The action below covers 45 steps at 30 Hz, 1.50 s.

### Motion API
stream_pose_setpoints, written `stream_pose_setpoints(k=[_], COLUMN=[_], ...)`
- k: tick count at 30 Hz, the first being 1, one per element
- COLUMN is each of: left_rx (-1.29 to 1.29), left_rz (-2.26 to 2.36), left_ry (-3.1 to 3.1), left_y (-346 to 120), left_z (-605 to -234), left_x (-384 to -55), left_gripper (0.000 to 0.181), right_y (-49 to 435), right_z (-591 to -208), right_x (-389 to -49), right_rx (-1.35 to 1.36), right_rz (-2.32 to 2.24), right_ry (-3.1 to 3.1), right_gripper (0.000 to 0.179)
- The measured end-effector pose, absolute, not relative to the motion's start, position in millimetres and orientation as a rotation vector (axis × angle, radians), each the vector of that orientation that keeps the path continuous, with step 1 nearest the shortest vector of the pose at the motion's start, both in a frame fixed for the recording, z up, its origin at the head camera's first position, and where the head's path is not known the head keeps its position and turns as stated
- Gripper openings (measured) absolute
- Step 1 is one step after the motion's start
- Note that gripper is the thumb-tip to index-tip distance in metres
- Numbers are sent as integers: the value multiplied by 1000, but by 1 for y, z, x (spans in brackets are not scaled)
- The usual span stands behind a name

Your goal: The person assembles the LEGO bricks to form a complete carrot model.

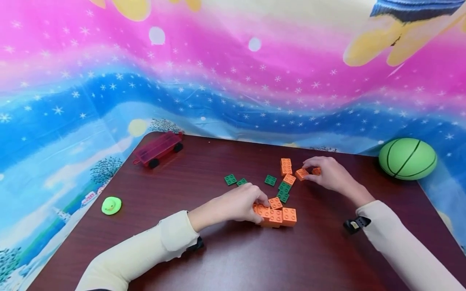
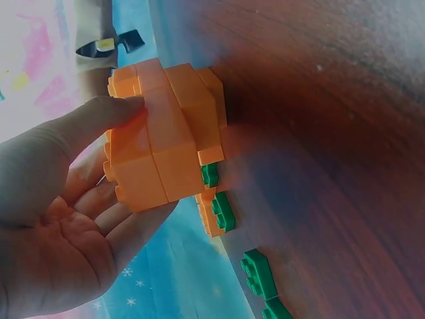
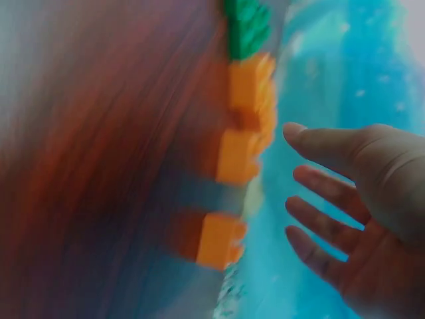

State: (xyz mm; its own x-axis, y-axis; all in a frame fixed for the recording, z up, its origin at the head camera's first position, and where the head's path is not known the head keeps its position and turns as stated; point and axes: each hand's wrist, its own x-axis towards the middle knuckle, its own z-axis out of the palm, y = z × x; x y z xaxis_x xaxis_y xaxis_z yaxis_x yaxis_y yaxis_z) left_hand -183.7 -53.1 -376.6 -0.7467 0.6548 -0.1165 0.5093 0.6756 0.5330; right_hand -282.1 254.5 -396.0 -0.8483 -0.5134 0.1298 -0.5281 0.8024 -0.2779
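Note:
My left hand (image 1: 242,202) grips a stepped block of joined orange toy bricks (image 1: 275,218) near the middle of the table. In the left wrist view, the thumb lies along one side of that block (image 2: 159,139) and the fingers go round the other. Farther back and to the right, my right hand (image 1: 329,171) hovers over two small orange bricks, one (image 1: 301,174) by the fingertips and another (image 1: 316,171) partly hidden behind the hand. The right wrist view is blurred; there the fingers are spread, holding nothing, apart from the orange bricks (image 3: 236,157).
Beyond the held block lie green bricks (image 1: 284,187), an orange brick (image 1: 289,179) and a longer orange piece (image 1: 286,165). More green bricks (image 1: 230,179) lie leftward. A red toy trailer (image 1: 159,148), green duck (image 1: 111,205) and green ball (image 1: 407,159) stand near the table's edges.

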Motion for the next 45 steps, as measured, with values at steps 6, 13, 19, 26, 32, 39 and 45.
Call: stream_pose_setpoints(k=[6,13,19,26,32,39,45], left_rx=[942,955,934,958,938,916,922], left_rz=[717,739,728,746,737,727,714], left_ry=[2574,2566,2559,2546,2558,2569,2538], left_y=[-53,-53,-53,-52,-54,-56,-55], left_z=[-377,-378,-378,-379,-380,-381,-379], left_x=[-185,-186,-184,-185,-185,-185,-187], left_gripper=[31,31,30,30,32,33,34], right_y=[260,260,263,266,258,235,212], right_z=[-405,-415,-426,-433,-412,-381,-369], right_x=[-301,-304,-295,-284,-265,-227,-192], right_rx=[887,919,902,855,891,1121,1274], right_rz=[386,294,338,383,554,719,815], right_ry=[-2998,-2956,-2915,-2862,-2714,-2485,-2395], right_gripper=[27,19,12,16,21,21,22])
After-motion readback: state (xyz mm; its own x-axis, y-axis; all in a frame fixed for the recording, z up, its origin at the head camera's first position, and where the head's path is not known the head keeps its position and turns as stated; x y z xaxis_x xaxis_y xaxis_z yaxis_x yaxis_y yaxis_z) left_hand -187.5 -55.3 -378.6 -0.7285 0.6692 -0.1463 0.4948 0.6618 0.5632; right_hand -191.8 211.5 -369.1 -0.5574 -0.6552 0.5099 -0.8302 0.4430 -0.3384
